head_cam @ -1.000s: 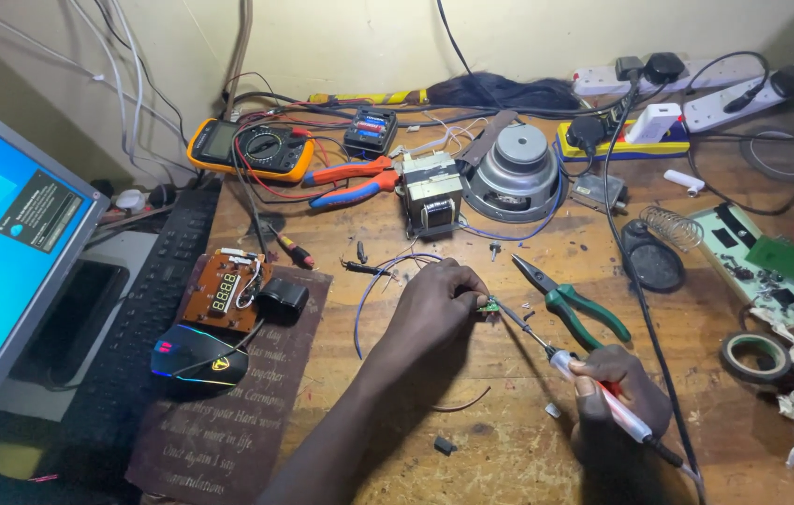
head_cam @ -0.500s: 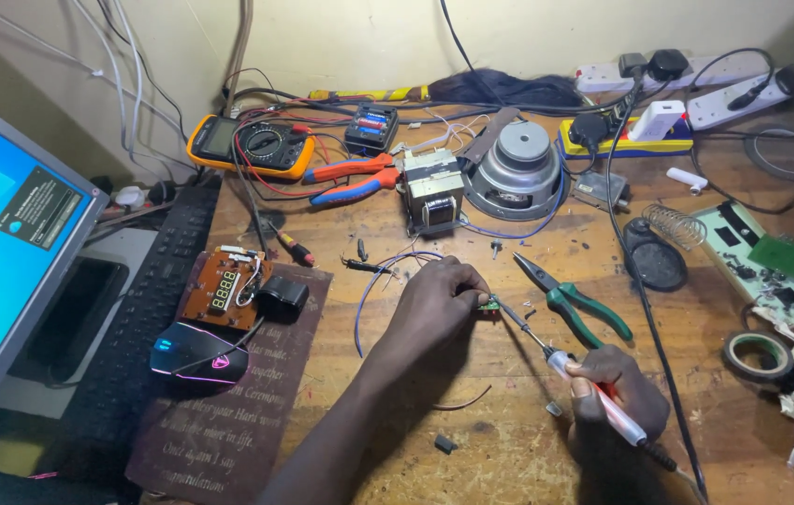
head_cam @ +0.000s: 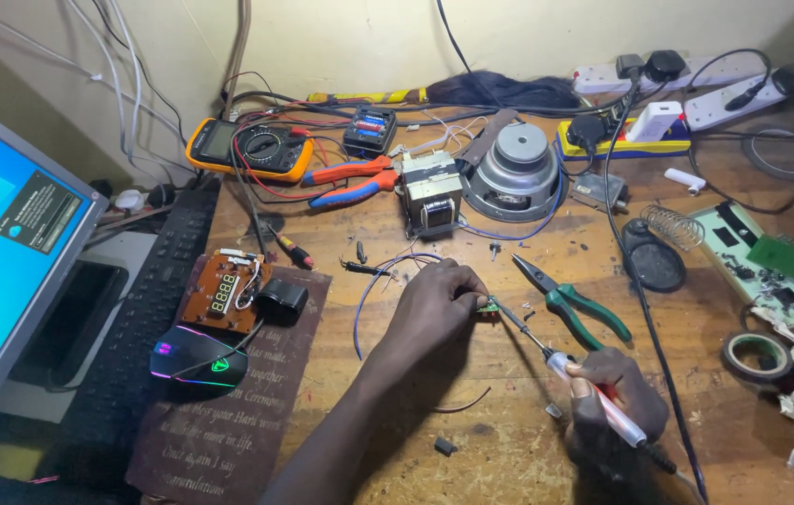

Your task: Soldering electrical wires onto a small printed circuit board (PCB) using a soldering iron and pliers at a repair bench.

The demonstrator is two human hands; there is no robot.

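My left hand (head_cam: pixel 434 304) rests on the wooden workbench (head_cam: pixel 387 411) and pinches a small green circuit part (head_cam: pixel 488 306) with blue and white wires (head_cam: pixel 373 281) looping from it. My right hand (head_cam: pixel 607 397) grips a soldering iron (head_cam: pixel 570 374) like a pen, its dark tip touching the small part at my left fingertips. Green-handled long-nose pliers (head_cam: pixel 575 304) lie just beyond the iron.
A brown circuit board with a digit display (head_cam: pixel 225 292) and a lit mouse (head_cam: pixel 196 355) sit left on a mat. At the back are a multimeter (head_cam: pixel 247 150), red-blue pliers (head_cam: pixel 350 182), a transformer (head_cam: pixel 429 192), a speaker (head_cam: pixel 518 168), power strips (head_cam: pixel 659 126). Tape roll (head_cam: pixel 757 355) and boards (head_cam: pixel 771 262) lie right; monitor (head_cam: pixel 4 252) left.
Both hands stay in nearly the same place. The iron's tip remains at the small part, with only slight shifts.
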